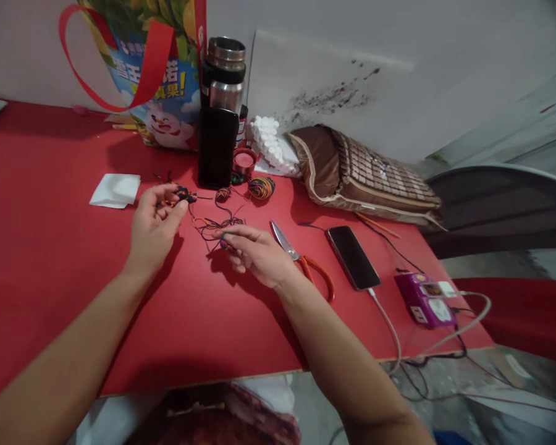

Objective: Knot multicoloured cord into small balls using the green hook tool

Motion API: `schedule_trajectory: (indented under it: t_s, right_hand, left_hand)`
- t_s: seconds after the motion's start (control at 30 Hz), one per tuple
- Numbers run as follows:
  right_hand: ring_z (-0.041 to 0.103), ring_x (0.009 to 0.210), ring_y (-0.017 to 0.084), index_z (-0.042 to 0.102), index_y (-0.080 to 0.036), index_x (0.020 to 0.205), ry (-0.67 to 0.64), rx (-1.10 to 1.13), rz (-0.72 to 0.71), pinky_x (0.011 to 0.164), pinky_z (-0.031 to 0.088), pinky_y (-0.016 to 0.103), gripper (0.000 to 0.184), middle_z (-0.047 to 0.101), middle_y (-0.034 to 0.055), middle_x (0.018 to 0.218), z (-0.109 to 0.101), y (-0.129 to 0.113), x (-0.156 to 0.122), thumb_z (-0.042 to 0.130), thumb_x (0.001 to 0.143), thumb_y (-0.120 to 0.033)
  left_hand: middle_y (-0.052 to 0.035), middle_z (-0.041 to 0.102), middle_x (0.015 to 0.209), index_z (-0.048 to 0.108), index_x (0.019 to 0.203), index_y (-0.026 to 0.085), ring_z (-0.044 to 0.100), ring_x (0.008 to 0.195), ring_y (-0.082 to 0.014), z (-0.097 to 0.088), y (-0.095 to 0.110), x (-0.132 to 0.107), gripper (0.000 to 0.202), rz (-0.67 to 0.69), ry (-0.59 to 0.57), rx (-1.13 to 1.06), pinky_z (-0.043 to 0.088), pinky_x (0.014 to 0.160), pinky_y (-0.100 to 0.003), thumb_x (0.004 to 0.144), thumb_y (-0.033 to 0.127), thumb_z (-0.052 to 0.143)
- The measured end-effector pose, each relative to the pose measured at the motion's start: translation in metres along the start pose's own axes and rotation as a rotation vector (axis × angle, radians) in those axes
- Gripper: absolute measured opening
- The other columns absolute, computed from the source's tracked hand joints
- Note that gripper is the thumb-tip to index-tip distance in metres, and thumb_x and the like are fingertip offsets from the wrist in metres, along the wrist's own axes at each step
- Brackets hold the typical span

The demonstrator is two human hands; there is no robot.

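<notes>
My left hand (pixel 155 224) hovers over the red table (pixel 50 259), its fingers curled around a small knotted piece of multicoloured cord (pixel 183 196). Loose strands of that cord (pixel 215 222) run across the table to my right hand (pixel 254 250). The right hand's fingers are pinched together on the strands' other end. A small ball of the same multicoloured cord (pixel 261 187) lies just behind, beside a red spool (pixel 244 162).
Orange-handled scissors (pixel 306 262) lie right of my right hand. A phone (pixel 353 256) charges from a purple power bank (pixel 425 301) near the table's right edge. At the back stand a black flask (pixel 220 111), a printed bag (pixel 160 74), a brown cushion (pixel 366 170); a white tissue (pixel 115 190) lies left.
</notes>
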State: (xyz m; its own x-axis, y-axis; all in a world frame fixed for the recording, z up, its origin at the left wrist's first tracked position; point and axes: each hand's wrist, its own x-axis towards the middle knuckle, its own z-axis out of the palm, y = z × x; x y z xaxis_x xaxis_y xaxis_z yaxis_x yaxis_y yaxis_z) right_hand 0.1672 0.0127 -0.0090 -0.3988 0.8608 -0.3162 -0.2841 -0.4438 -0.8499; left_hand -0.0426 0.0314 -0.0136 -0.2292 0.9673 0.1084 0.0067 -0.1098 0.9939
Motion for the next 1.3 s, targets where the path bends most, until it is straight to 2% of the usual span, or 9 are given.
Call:
schedule_trajectory:
  t_s: [0.13,0.23,0.43,0.57,0.7,0.83,1.03,1.2,1.3]
  right_hand:
    - [0.046,0.051,0.005,0.082,-0.019,0.105,0.075,0.076,-0.044,0.047,0.037,0.02,0.031,0.06,-0.0076,0.066,-0.001,0.005,0.003,0.091,0.08,-0.034]
    - [0.054,0.053,0.006,0.082,-0.021,0.109,0.137,0.055,-0.132,0.049,0.047,0.021,0.035,0.073,-0.0041,0.078,-0.002,0.015,0.009,0.091,0.078,-0.033]
    - [0.062,0.053,0.012,0.081,-0.021,0.115,0.135,0.037,-0.16,0.049,0.061,0.028,0.041,0.072,-0.0054,0.066,-0.001,0.027,0.013,0.09,0.08,-0.042]
    - [0.063,0.053,0.009,0.083,-0.02,0.104,0.164,0.031,-0.185,0.048,0.056,0.021,0.035,0.073,-0.0042,0.068,0.0,0.026,0.013,0.093,0.078,-0.041]
    - [0.067,0.054,0.01,0.08,-0.018,0.104,0.154,0.074,-0.156,0.05,0.059,0.021,0.031,0.074,-0.0023,0.07,-0.002,0.024,0.014,0.088,0.085,-0.041]
    - [0.072,0.056,0.013,0.076,-0.015,0.106,0.104,0.096,-0.052,0.056,0.065,0.025,0.022,0.077,0.0025,0.077,-0.002,0.018,0.013,0.071,0.103,-0.036]
    - [0.076,0.057,0.016,0.069,-0.01,0.126,0.014,0.093,0.085,0.054,0.065,0.026,0.055,0.078,0.0066,0.074,0.002,0.006,0.007,0.03,0.119,-0.05]
    - [0.08,0.06,0.02,0.065,-0.015,0.126,-0.12,0.079,0.169,0.051,0.065,0.028,0.073,0.078,0.0064,0.077,0.0,0.003,0.006,0.02,0.113,-0.071]
    - [0.076,0.052,0.02,0.066,-0.017,0.125,-0.108,0.002,0.191,0.041,0.057,0.026,0.077,0.077,0.0051,0.078,-0.003,0.003,0.006,0.025,0.108,-0.08]
  left_hand:
    - [0.0019,0.056,0.061,0.071,0.083,0.022,0.049,0.052,-0.0123,0.007,0.007,-0.013,0.031,-0.119,-0.292,-0.005,0.038,0.049,-0.027,0.093,0.05,0.081]
    - [0.0014,0.065,0.066,0.072,0.092,0.021,0.055,0.049,-0.0139,0.015,0.007,-0.022,0.031,-0.223,-0.45,0.028,0.041,0.045,-0.027,0.084,0.048,0.086]
    - [-0.0023,0.072,0.077,0.07,0.091,0.021,0.066,0.068,-0.017,0.023,0.001,-0.028,0.02,-0.246,-0.417,0.031,0.049,0.058,-0.027,0.083,0.033,0.083]
    - [-0.0044,0.073,0.085,0.069,0.088,0.021,0.069,0.075,-0.0191,0.022,0.001,-0.029,0.014,-0.245,-0.418,-0.011,0.056,0.071,-0.033,0.085,0.03,0.079]
    - [-0.0056,0.07,0.101,0.071,0.093,0.021,0.066,0.077,-0.0165,0.018,0.001,-0.028,0.009,0.084,-0.399,0.161,0.054,0.068,-0.031,0.087,0.021,0.077]
    - [-0.0083,0.069,0.118,0.076,0.105,0.021,0.071,0.103,-0.0194,0.009,-0.001,-0.024,0.014,0.482,-0.521,0.394,0.059,0.087,-0.03,0.098,0.012,0.068]
    - [-0.0116,0.07,0.135,0.079,0.117,0.02,0.073,0.115,-0.0223,0.0,-0.003,-0.015,0.026,0.668,-0.719,0.571,0.06,0.096,-0.033,0.106,0.01,0.058]
    - [-0.0119,0.071,0.129,0.082,0.111,0.02,0.072,0.112,-0.0237,0.004,-0.005,-0.016,0.02,0.584,-0.721,0.49,0.059,0.097,-0.036,0.103,0.013,0.064]
    - [-0.0078,0.071,0.114,0.081,0.098,0.02,0.07,0.108,-0.0205,0.009,-0.004,-0.02,0.011,0.27,-0.586,0.16,0.059,0.098,-0.034,0.101,0.017,0.071]
